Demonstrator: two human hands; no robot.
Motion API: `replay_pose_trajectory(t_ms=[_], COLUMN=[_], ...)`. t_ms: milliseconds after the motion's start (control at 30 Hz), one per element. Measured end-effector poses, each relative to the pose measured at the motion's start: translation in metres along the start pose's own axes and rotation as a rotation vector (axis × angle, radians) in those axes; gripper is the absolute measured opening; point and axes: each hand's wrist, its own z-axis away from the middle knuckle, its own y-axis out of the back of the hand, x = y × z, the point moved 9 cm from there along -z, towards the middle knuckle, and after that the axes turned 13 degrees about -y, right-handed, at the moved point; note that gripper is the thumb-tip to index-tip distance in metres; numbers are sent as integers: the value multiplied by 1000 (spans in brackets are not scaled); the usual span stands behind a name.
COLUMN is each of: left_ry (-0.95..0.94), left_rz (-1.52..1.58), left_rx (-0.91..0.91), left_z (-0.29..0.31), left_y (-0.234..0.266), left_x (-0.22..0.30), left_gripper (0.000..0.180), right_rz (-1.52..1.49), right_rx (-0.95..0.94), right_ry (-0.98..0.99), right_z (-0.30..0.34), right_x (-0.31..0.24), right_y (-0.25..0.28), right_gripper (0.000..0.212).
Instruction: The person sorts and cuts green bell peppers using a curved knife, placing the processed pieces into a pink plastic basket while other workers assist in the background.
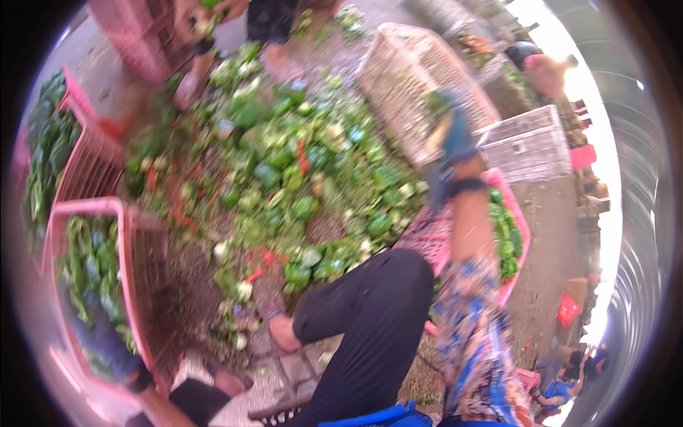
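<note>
My left hand (99, 331), in a dark blue-grey glove, reaches into a pink crate (126, 263) of long green peppers (92, 260) at the lower left. Its fingers merge with the peppers, so their grip does not show. On the right, my raised right hand (455, 139) wears a dark blue glove with a band at the wrist. It looks closed around something yellowish, with a green blur at its far end; motion smears both too much to name them. Below that forearm stands another pink crate (427, 238) with green peppers (506, 238) in it.
A heap of green pepper pieces (306, 178) with red strips covers the floor ahead. Pale pink (427, 85) and whitish (530, 146) crates lie at the right. Leafy greens or peppers fill a crate (89, 160) at far left. Another person's hands (206, 18) work at the top.
</note>
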Motion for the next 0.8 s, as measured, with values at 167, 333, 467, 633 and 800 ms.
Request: replay_pose_trajectory(t_ms=[167,333,467,633,800], left_ry=[-42,-138,14,305,-233], left_rz=[351,630,674,732,665], left_rx=[-157,-552,-874,-1105,-1250], left_z=[51,144,213,254,280], left_y=[-54,-145,-198,-263,-311], left_x=[65,156,182,174,225], left_gripper=[47,31,13,14,27], right_rz=[-452,221,376,-116,35], right_rx=[226,34,-30,88,128], right_ry=[52,-145,-204,-597,-761], right_z=[-57,-61,-23,79,149], right_x=[-27,103,253,350,398], right_y=[97,-11,-88,-75,-76], right_gripper=[40,33,34,31,29])
